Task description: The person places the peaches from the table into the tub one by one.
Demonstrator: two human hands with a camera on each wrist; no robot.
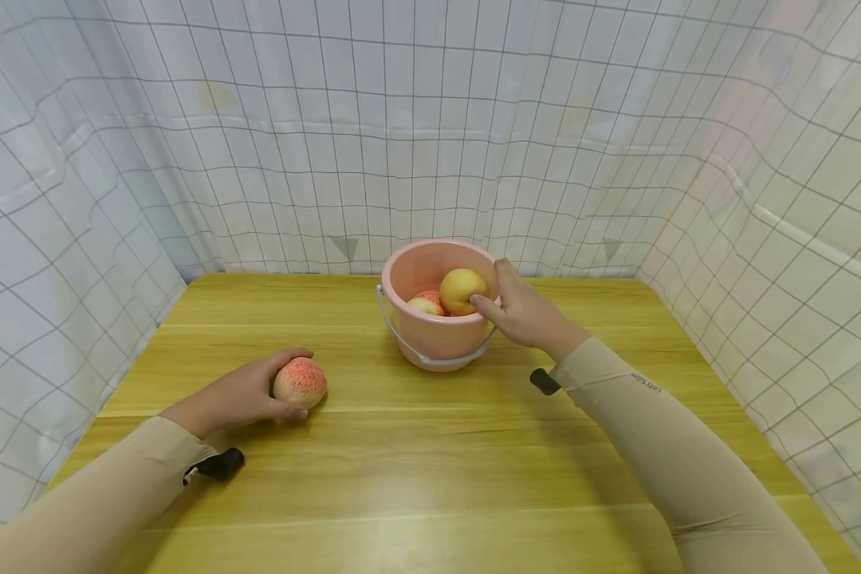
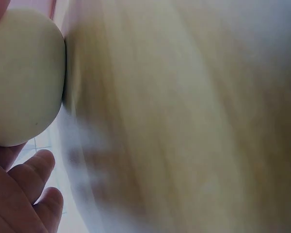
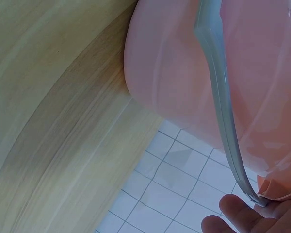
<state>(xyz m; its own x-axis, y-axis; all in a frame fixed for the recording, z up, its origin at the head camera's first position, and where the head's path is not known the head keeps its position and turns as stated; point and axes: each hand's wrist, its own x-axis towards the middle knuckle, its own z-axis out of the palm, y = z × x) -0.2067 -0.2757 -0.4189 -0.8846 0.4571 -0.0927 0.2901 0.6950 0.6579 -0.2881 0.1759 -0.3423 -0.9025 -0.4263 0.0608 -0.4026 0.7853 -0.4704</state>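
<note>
My left hand (image 1: 247, 395) holds a red-and-cream peach (image 1: 300, 383) on the wooden table, thumb and fingers around its sides. The left wrist view shows the peach's pale side (image 2: 26, 80) low over the tabletop. At the back of the table stands a pink bucket (image 1: 438, 339), its pale handle (image 1: 430, 363) hanging down in front. My right hand (image 1: 527, 315) grips the bucket's right rim, thumb over the edge beside a yellow fruit (image 1: 462, 290). Fingers (image 3: 235, 208) show outside the bucket, below the rim by the handle's end. Inside, another red-and-cream peach (image 1: 427, 304) lies partly hidden.
The wooden table (image 1: 416, 462) reaches back to a white cloth with a dark grid (image 1: 316, 159), which hangs behind and at both sides. Small black devices (image 1: 222, 464) sit at both wrists.
</note>
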